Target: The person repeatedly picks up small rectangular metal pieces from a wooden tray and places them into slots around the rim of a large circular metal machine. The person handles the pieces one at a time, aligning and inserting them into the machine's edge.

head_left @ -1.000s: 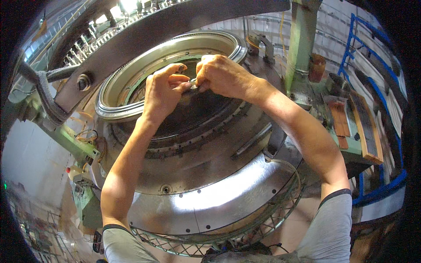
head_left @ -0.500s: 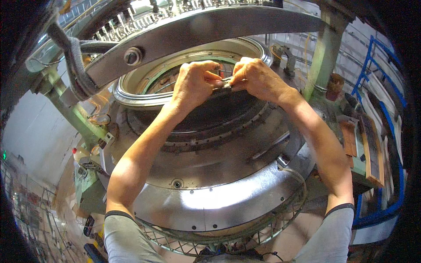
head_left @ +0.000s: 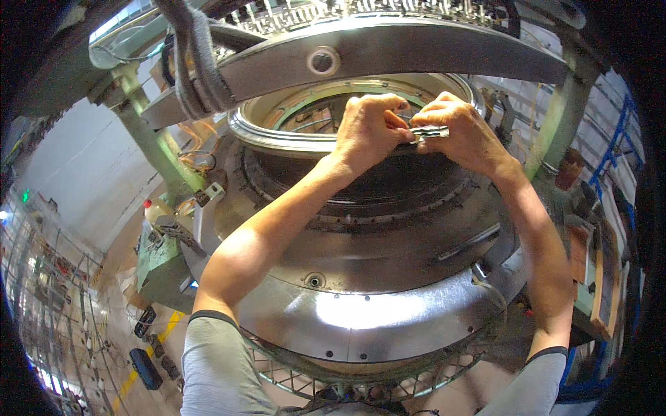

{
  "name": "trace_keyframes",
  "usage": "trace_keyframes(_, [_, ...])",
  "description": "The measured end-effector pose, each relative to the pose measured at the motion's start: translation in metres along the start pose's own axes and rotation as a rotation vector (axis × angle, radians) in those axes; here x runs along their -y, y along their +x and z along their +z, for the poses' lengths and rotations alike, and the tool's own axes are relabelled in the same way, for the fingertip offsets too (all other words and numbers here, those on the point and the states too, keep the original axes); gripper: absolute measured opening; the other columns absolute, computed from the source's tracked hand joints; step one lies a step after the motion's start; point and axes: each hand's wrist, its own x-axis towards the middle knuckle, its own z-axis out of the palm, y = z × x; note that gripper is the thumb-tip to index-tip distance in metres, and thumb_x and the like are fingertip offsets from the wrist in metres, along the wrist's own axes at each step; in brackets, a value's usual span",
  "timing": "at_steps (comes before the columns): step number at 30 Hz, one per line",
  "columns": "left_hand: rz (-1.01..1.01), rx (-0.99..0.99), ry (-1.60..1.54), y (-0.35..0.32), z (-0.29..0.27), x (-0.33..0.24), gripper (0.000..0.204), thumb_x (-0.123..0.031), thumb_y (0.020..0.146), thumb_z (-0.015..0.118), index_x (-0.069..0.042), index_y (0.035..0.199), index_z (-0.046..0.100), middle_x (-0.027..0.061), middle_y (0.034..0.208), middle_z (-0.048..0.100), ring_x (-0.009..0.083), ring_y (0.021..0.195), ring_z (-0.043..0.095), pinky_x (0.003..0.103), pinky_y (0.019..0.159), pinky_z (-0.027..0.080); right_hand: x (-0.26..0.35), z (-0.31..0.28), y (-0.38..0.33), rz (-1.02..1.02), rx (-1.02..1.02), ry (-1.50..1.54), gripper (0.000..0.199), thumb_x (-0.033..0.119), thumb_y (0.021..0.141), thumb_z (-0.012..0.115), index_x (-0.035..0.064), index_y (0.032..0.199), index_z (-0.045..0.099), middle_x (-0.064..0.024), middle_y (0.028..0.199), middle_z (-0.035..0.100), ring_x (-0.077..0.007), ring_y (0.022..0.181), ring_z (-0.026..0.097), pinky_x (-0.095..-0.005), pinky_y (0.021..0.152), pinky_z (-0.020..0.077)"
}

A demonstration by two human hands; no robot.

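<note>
Both hands are raised over the near rim of a large metal ring (head_left: 277, 142) on a round machine. My right hand (head_left: 465, 132) is closed, its thumb and fingers pinching a small, shiny, ridged metal piece (head_left: 431, 130). From the other side my left hand (head_left: 368, 132) is closed too, with its fingertips pinched at the left end of that piece. The exact kind of the piece is too small to make out, and my fingers cover part of it. Dark, dusty machine housing (head_left: 333, 184) lies under the hands.
A thick curved metal beam (head_left: 388, 52) crosses above the hands, carried by green posts (head_left: 156, 149). Grey wrapped tubing (head_left: 198, 66) hangs at the left. Below spreads a broad polished metal skirt (head_left: 388, 312). A bottle with a red cap (head_left: 156, 208) stands at the left.
The view has swung left, so the machine and both hands appear further right. The metal piece now shows more plainly between my fingers, and both hands stay closed.
</note>
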Motion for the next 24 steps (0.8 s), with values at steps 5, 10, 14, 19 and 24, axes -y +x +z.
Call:
trace_keyframes(5, [0.047, -0.063, 0.069, 0.0, 0.002, 0.004, 0.057, -0.009, 0.073, 0.092, 0.0, 0.124, 0.07, 0.0163, 0.088, 0.079, 0.0184, 0.082, 0.079, 0.03, 0.072, 0.063, 0.009, 0.0, 0.005, 0.02, 0.127, 0.057, 0.039, 0.013, 0.069, 0.088, 0.0091, 0.107, 0.08, -0.0077, 0.107, 0.075, -0.0292, 0.104, 0.063, -0.0411, 0.095, 0.0531])
trace_keyframes(10, [0.031, -0.004, 0.091, 0.004, -0.002, 0.009, 0.058, -0.01, 0.076, 0.091, 0.0, 0.128, 0.068, 0.016, 0.089, 0.08, 0.0163, 0.082, 0.077, 0.03, 0.073, 0.063, 0.005, 0.002, 0.007, 0.006, 0.089, 0.112, 0.034, 0.021, 0.072, 0.087, 0.0095, 0.103, 0.08, -0.0117, 0.102, 0.075, -0.0336, 0.102, 0.065, -0.0447, 0.095, 0.053])
trace_keyframes(14, [0.042, 0.032, 0.111, 0.004, 0.005, 0.006, 0.054, -0.009, 0.081, 0.088, -0.004, 0.131, 0.068, 0.0146, 0.095, 0.08, 0.0158, 0.085, 0.077, 0.031, 0.076, 0.063, -0.012, -0.001, -0.002, 0.045, 0.101, 0.103, 0.038, 0.022, 0.072, 0.089, 0.0075, 0.105, 0.079, -0.0153, 0.103, 0.074, -0.0357, 0.105, 0.066, -0.0455, 0.095, 0.0529])
trace_keyframes(19, [0.016, 0.053, 0.196, 0.013, 0.011, -0.004, 0.049, -0.013, 0.082, 0.086, -0.001, 0.126, 0.069, 0.0177, 0.091, 0.079, 0.0183, 0.083, 0.078, 0.032, 0.072, 0.062, -0.031, -0.011, -0.008, 0.083, 0.182, 0.118, 0.043, 0.018, 0.068, 0.091, 0.0101, 0.109, 0.08, -0.014, 0.106, 0.074, -0.0341, 0.104, 0.066, -0.0443, 0.097, 0.0528])
trace_keyframes(24, [0.046, 0.055, 0.242, 0.017, 0.019, -0.009, 0.041, -0.01, 0.083, 0.084, 0.0, 0.121, 0.07, 0.0204, 0.092, 0.079, 0.0242, 0.083, 0.079, 0.036, 0.074, 0.062, -0.04, -0.01, -0.012, 0.128, 0.201, 0.089, 0.048, 0.018, 0.07, 0.09, 0.0109, 0.116, 0.078, -0.0057, 0.108, 0.077, -0.0297, 0.112, 0.064, -0.0428, 0.097, 0.0536])
